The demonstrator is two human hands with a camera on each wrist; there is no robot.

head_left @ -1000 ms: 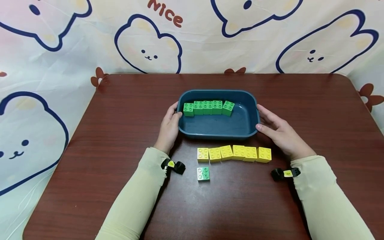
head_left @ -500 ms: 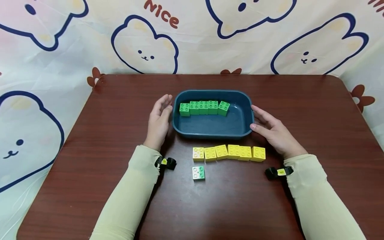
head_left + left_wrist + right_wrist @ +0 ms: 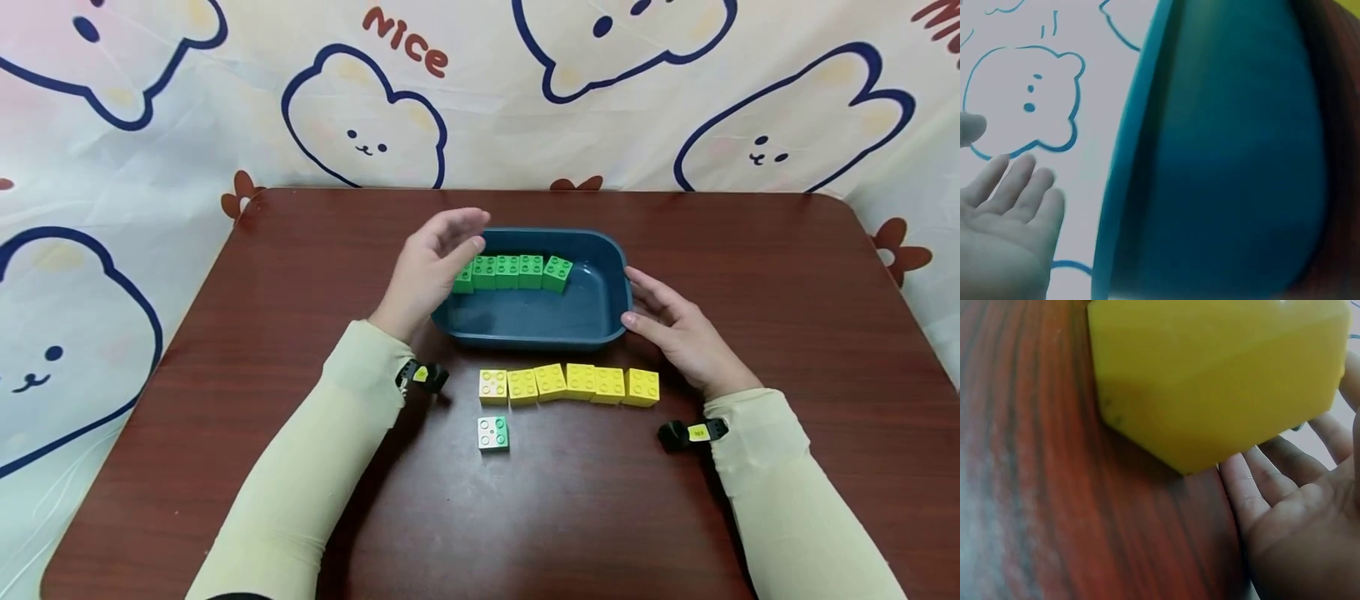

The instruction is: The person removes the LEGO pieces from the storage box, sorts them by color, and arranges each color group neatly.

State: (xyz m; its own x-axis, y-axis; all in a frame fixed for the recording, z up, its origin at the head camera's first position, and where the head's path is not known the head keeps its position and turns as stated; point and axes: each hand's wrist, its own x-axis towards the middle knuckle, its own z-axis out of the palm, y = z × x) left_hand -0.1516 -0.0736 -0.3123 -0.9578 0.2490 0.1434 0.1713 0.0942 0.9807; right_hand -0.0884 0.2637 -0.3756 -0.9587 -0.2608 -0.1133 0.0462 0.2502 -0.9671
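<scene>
A dark blue rectangular tray (image 3: 525,329) stands mid-table with a row of green toy bricks (image 3: 507,272) along its inside. My left hand (image 3: 423,271) hovers over the tray's left end, fingers extended, hiding part of the leftmost green brick. In the left wrist view that hand (image 3: 1010,228) holds nothing, with the tray (image 3: 1229,156) large beside it. My right hand (image 3: 686,340) rests at the tray's right side, its fingers and thumb fairly straight against the rim. The right wrist view shows a yellow brick (image 3: 1216,381) close to the camera, with the fingers beyond it.
In front of the tray runs a row of several yellow toy bricks (image 3: 551,383). A single green brick (image 3: 492,434), shiny with glare, lies nearer on the brown table (image 3: 570,525). A cartoon-printed cloth (image 3: 517,150) hangs behind the table.
My left hand has let go of the tray's left side, moved off to the left, then risen rightward over its left end. My right hand stays at the tray's right side.
</scene>
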